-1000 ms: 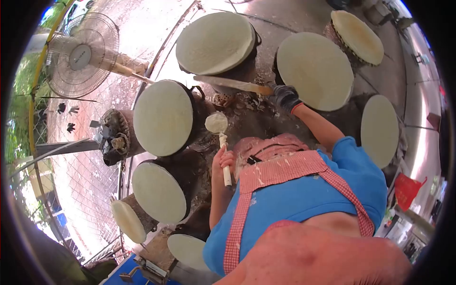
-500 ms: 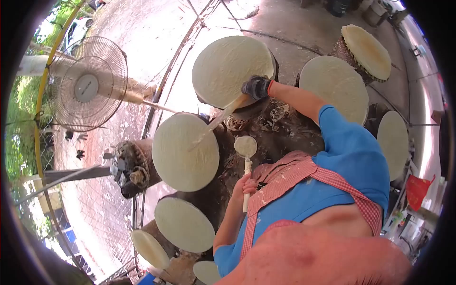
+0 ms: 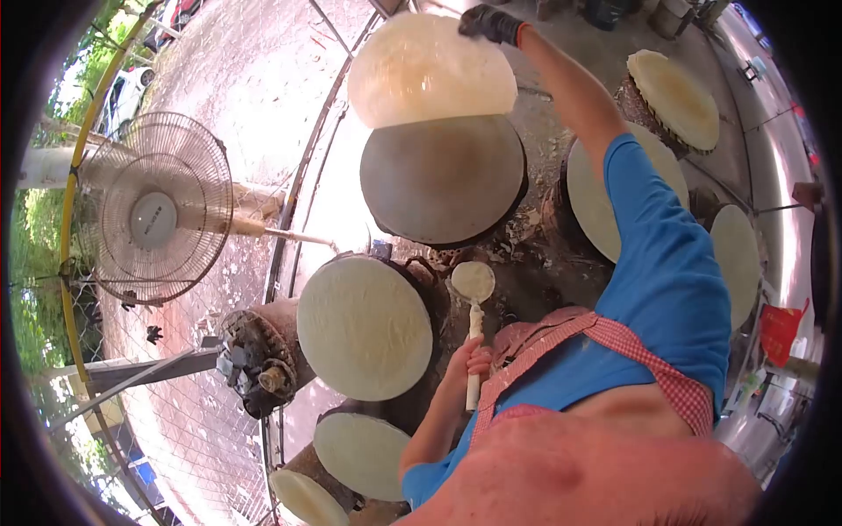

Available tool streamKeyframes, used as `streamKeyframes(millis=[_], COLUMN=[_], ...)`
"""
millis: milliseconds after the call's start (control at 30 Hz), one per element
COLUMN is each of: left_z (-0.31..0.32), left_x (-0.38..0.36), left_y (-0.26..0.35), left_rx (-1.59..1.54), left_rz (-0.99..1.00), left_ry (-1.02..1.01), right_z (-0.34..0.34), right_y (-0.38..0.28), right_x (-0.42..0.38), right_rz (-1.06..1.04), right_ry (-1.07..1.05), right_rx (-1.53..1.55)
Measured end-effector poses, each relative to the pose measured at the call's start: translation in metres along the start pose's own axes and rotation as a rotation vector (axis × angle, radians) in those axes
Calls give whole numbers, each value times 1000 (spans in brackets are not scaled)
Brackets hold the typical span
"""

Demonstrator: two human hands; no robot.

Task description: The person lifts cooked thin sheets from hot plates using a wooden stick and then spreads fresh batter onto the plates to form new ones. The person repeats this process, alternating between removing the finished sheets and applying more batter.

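Observation:
My right hand, in a dark glove, is raised at the top of the view and grips the upper edge of a thin pale round sheet. The sheet hangs lifted above a bare dark round griddle. The flat stick seen earlier is hidden behind the sheet. My left hand is bare and closed on the white handle of a round batter ladle, held upright near my chest between the griddles. I wear a blue shirt and a red checked apron.
Several other round griddles carry pale sheets: one close on the left, one below it, two on the right. A standing fan and a small motor are on the left by a wire fence.
My right hand swept the flat stick across to the far griddle, then rose and peeled the sheet off it, leaving the griddle bare. My left hand kept the ladle upright.

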State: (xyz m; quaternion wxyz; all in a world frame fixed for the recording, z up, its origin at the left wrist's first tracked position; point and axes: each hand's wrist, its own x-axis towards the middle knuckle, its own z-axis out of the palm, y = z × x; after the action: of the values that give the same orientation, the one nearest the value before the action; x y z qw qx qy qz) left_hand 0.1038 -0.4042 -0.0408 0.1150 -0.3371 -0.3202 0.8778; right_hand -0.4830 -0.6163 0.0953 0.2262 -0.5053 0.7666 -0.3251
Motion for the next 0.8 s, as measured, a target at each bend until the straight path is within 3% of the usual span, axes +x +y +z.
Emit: streamKeyframes(millis=[167,267,333,400,433,500,667,700,800], left_z=[7,11,14,20,24,36,62,65,70], left_x=[24,49,71,95,106,125,163,168,176], left_y=[-9,-19,-26,-41,-51,-72,-118,-126,-141], left_rx=[35,63,20,34,48,78,114,116,121], left_rz=[46,29,-112,-138,-125,-97,-39,-26,10], left_ry=[4,-58,-156,-116,-91,-54,-2,2,7], right_z=[-76,-125,-169,-214,-235,-261,-243,-233,-212], right_y=[91,154,200,254,282,351,494,514,541], right_x=[-31,-77,-119,-177,-211,-288,-422,-432,-441], right_rz=[91,56,53,55,68,40,1018,1139,1221], right_ry=[348,803,1195,1451,1488,1328,1341,1300,1196], right_rx=[196,306,315,309,303,399,240,265,339])
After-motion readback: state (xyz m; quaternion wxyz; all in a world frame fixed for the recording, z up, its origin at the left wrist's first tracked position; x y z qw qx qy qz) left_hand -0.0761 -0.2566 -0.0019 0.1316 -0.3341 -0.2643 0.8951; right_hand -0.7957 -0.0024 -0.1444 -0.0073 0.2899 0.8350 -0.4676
